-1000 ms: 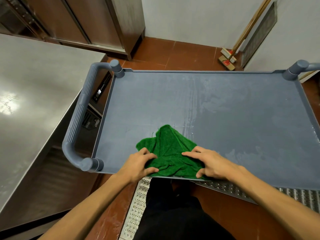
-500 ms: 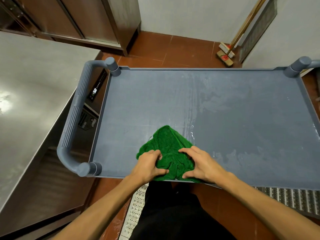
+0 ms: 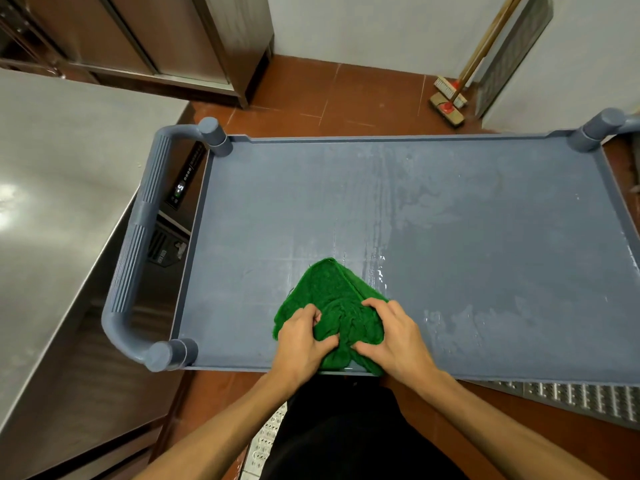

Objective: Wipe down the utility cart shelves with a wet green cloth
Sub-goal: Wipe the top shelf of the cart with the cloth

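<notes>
While my left hand (image 3: 303, 337) and right hand (image 3: 391, 336) clutch the green cloth (image 3: 332, 289) at lower centre, the cart shelf (image 3: 485, 237) spreads toward upper right.

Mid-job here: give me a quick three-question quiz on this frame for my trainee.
1. True or false: the left hand and right hand both grip the green cloth.
2. The cloth sits on the cart's top shelf at its: A far edge; B near edge; C right end.
3. Fill in: the ribbed cart handle is on the person's ____ side.
Key: 1 true; 2 B; 3 left.
</notes>
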`<state>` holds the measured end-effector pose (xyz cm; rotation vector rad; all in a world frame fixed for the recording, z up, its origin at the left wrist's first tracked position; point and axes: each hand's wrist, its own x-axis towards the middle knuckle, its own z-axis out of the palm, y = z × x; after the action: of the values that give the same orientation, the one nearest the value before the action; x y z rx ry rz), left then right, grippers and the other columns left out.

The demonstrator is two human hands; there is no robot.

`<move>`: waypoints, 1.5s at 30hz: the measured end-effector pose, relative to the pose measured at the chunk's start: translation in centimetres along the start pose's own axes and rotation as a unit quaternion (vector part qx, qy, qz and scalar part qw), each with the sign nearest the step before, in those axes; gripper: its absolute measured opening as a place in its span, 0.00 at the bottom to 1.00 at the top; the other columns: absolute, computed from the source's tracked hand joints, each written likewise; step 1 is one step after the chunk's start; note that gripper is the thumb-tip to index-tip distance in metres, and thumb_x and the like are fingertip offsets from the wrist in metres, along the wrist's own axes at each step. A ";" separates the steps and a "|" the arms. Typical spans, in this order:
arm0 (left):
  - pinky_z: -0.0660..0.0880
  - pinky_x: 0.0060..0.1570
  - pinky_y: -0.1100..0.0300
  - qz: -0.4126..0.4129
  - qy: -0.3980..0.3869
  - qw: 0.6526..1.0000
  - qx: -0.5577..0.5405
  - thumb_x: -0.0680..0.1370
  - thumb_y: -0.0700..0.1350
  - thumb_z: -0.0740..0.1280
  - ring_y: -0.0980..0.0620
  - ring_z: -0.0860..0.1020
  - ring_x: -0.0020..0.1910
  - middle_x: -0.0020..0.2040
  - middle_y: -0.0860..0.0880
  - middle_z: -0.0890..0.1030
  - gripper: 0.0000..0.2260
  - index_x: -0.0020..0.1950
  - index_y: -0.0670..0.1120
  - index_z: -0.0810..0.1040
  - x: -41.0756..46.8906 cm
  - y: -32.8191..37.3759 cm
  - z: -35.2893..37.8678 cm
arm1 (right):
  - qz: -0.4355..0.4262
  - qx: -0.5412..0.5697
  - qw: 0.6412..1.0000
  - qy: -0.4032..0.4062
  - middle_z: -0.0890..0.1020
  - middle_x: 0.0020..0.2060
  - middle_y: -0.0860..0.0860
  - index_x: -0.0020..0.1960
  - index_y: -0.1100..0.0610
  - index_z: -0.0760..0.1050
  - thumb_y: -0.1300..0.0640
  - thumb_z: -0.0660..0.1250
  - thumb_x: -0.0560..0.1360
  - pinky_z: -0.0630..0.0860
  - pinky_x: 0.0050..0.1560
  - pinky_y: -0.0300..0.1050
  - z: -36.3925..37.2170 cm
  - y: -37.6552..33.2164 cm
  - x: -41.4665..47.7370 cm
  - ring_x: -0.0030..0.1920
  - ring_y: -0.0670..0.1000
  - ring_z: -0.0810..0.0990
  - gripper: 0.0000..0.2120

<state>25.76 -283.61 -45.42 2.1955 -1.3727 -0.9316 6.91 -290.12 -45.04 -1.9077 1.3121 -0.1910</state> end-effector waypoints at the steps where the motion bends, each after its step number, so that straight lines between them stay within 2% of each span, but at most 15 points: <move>1: 0.63 0.38 0.59 0.000 -0.002 1.000 0.011 0.69 0.52 0.75 0.53 0.72 0.39 0.40 0.52 0.74 0.16 0.43 0.49 0.69 0.4 0.4 -0.1 | -0.005 0.005 1.000 0.005 0.69 0.49 0.43 0.68 0.47 0.69 0.48 0.77 0.65 0.69 0.45 0.33 -0.3 -0.1 0.3 0.45 0.43 0.73 0.34; 6: 0.73 0.46 0.53 0.039 -0.014 0.996 0.076 0.72 0.55 0.73 0.47 0.76 0.47 0.48 0.50 0.76 0.15 0.52 0.49 0.73 4.2 2.3 -2.0 | -0.032 -0.012 0.999 0.029 0.69 0.52 0.47 0.72 0.47 0.64 0.49 0.75 0.67 0.75 0.51 0.48 -3.3 -0.3 3.1 0.51 0.51 0.76 0.37; 8: 0.74 0.49 0.51 0.049 -0.021 0.994 0.098 0.74 0.53 0.71 0.44 0.77 0.51 0.52 0.48 0.77 0.16 0.57 0.47 0.75 5.9 2.9 -3.0 | -0.050 -0.012 0.998 0.043 0.71 0.55 0.48 0.72 0.49 0.65 0.53 0.75 0.68 0.75 0.55 0.48 -4.9 -0.3 4.4 0.55 0.51 0.76 0.35; 10: 0.75 0.49 0.50 0.066 -0.022 0.991 0.111 0.75 0.51 0.70 0.43 0.78 0.52 0.54 0.47 0.75 0.16 0.60 0.47 0.76 7.2 3.6 -4.1 | -0.067 -0.018 0.996 0.063 0.73 0.58 0.49 0.70 0.51 0.68 0.57 0.74 0.70 0.74 0.57 0.45 -6.8 -0.1 5.7 0.57 0.48 0.75 0.31; 13: 0.76 0.47 0.51 0.119 0.023 0.986 0.118 0.76 0.49 0.69 0.46 0.79 0.48 0.59 0.49 0.72 0.19 0.66 0.51 0.73 9.0 4.4 -6.0 | -0.098 -0.046 0.988 0.109 0.79 0.55 0.49 0.59 0.54 0.77 0.60 0.72 0.73 0.75 0.56 0.45 -9.5 1.1 8.0 0.50 0.47 0.77 0.15; 16: 0.75 0.40 0.54 0.163 0.065 0.974 0.141 0.78 0.45 0.68 0.49 0.76 0.38 0.58 0.50 0.73 0.11 0.60 0.51 0.77 10.9 4.8 -7.5 | -0.089 -0.056 0.988 0.111 0.84 0.50 0.50 0.51 0.56 0.81 0.62 0.70 0.75 0.78 0.55 0.51 -11.3 2.0 9.9 0.49 0.52 0.82 0.05; 20: 0.72 0.39 0.56 0.173 0.077 0.965 0.180 0.75 0.41 0.68 0.46 0.76 0.48 0.53 0.48 0.76 0.06 0.51 0.48 0.81 12.6 4.3 -8.3 | -0.072 -0.071 0.986 0.129 0.80 0.47 0.49 0.48 0.55 0.80 0.59 0.68 0.77 0.76 0.49 0.49 -12.0 2.0 10.7 0.49 0.53 0.78 0.03; 23: 0.75 0.37 0.53 0.216 0.071 0.955 0.192 0.75 0.50 0.66 0.45 0.75 0.46 0.48 0.47 0.75 0.10 0.51 0.46 0.80 11.9 4.4 -7.1 | -0.044 -0.042 0.988 0.140 0.78 0.47 0.47 0.49 0.53 0.78 0.58 0.66 0.79 0.73 0.49 0.47 -11.8 1.5 10.9 0.49 0.50 0.76 0.02; 27: 0.75 0.47 0.51 0.222 -0.010 0.946 0.237 0.72 0.68 0.62 0.44 0.75 0.47 0.49 0.46 0.76 0.29 0.59 0.45 0.78 11.9 4.4 -5.1 | -0.003 0.018 0.991 0.132 0.79 0.47 0.48 0.49 0.52 0.75 0.58 0.64 0.80 0.73 0.50 0.48 -11.8 1.0 11.5 0.47 0.52 0.77 0.03; 30: 0.73 0.53 0.50 0.209 -0.027 0.938 0.275 0.70 0.76 0.60 0.44 0.75 0.49 0.51 0.46 0.76 0.39 0.64 0.46 0.76 12.5 4.6 -4.9 | 0.003 0.053 0.989 0.141 0.80 0.43 0.48 0.49 0.53 0.75 0.60 0.64 0.79 0.69 0.45 0.36 -12.5 0.3 11.9 0.45 0.50 0.77 0.03; 32: 0.73 0.55 0.50 0.217 -0.031 0.933 0.287 0.69 0.78 0.59 0.45 0.75 0.49 0.51 0.45 0.76 0.41 0.65 0.46 0.76 12.6 4.8 -5.0 | 0.001 0.066 0.985 0.156 0.80 0.41 0.47 0.49 0.54 0.76 0.60 0.65 0.79 0.67 0.43 0.29 -13.2 -0.4 12.2 0.44 0.49 0.77 0.03; 35: 0.70 0.58 0.51 0.243 -0.045 0.912 0.329 0.78 0.62 0.61 0.42 0.77 0.53 0.54 0.44 0.77 0.27 0.69 0.46 0.74 13.0 4.9 -5.5 | -0.018 0.071 0.981 0.180 0.79 0.40 0.45 0.48 0.52 0.76 0.61 0.66 0.78 0.67 0.44 0.30 -14.6 -1.6 13.0 0.42 0.45 0.77 0.05; 37: 0.72 0.54 0.50 0.234 -0.045 0.926 0.293 0.80 0.51 0.60 0.39 0.79 0.52 0.54 0.43 0.80 0.19 0.68 0.46 0.75 13.6 5.4 -6.2 | -0.041 0.059 0.980 0.187 0.79 0.40 0.45 0.47 0.50 0.75 0.62 0.66 0.78 0.67 0.43 0.28 -15.8 -2.5 13.5 0.40 0.40 0.76 0.06; 40: 0.76 0.49 0.49 0.194 -0.040 0.959 0.203 0.81 0.46 0.59 0.39 0.79 0.54 0.55 0.45 0.82 0.13 0.64 0.49 0.76 14.9 6.7 -8.4 | -0.065 0.037 0.975 0.209 0.79 0.40 0.46 0.47 0.53 0.77 0.62 0.66 0.78 0.65 0.42 0.25 -18.0 -3.9 14.2 0.40 0.35 0.75 0.05; 45: 0.77 0.49 0.47 0.226 0.013 0.963 0.146 0.80 0.40 0.62 0.36 0.80 0.55 0.55 0.41 0.84 0.13 0.63 0.46 0.79 17.9 9.6 -14.0 | -0.096 0.013 0.963 0.250 0.81 0.42 0.45 0.50 0.55 0.80 0.61 0.67 0.77 0.66 0.43 0.25 -22.1 -5.6 15.1 0.40 0.38 0.75 0.05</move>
<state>34.98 -304.23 -35.43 1.9373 -1.9915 -0.5565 6.14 -313.52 -30.85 -2.0406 1.4254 -0.8314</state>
